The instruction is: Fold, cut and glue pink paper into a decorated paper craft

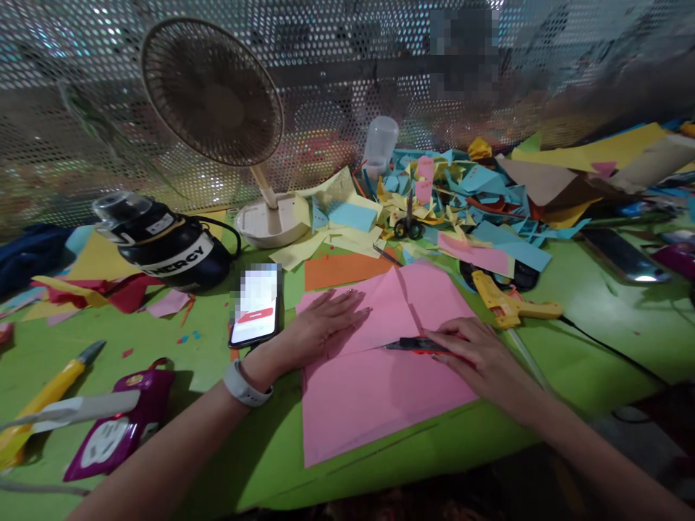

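Pink paper [369, 412] lies before me on the green table, with a cut line running across it from the left towards the middle. Part of the sheet above the line is creased and slightly raised. My left hand [326, 322] rests flat on the paper's upper left, fingers spread and holding nothing. In my right hand [478, 354] is a red and black utility knife [410, 344], gripped low over the paper. Its tip points left and meets the right end of the cut line. An orange paper strip [347, 270] lies just beyond the pink paper.
A lit phone [256, 307] lies left of the paper, near a black bottle [174, 246] and a fan [266, 217]. Coloured scraps [478, 181] and scissors [408, 226] lie behind. A yellow glue gun [507, 304] sits right; a purple power strip [124, 412] sits left.
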The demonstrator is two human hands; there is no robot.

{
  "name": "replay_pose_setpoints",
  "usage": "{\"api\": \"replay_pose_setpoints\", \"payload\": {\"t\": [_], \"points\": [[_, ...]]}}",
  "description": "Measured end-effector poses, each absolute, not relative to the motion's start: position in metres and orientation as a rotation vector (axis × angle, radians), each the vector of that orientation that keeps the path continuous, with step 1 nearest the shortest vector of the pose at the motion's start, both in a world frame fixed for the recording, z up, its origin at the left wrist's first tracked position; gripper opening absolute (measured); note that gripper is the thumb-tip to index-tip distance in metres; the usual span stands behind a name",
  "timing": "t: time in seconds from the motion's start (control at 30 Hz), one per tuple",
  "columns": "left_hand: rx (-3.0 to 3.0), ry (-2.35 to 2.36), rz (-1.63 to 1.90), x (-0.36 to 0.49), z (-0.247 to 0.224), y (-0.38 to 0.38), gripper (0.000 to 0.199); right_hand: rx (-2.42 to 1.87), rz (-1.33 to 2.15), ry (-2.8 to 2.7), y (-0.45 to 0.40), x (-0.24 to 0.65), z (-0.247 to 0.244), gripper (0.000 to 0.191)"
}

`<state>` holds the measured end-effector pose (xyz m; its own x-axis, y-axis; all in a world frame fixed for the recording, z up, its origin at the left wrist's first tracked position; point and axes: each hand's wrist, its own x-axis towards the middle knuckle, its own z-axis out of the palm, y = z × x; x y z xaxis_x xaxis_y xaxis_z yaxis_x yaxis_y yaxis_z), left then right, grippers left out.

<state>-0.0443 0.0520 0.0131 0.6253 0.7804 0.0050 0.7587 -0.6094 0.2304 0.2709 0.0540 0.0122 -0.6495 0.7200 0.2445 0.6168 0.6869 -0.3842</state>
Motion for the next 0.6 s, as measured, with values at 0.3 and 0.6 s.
{"api": "replay_pose_setpoints", "payload": {"t": [0.3, 0.6], "points": [[2.661, 1.271, 0.173, -0.044, 0.012, 0.053, 0.045, -1.045, 0.492, -2.556, 0.053, 0.272, 0.019, 0.032], [2.664, 1.291, 0.176, -0.044, 0.01, 0.052, 0.044, -1.089, 0.346, -2.575, 0.047, 0.262, 0.014, 0.029]]}}
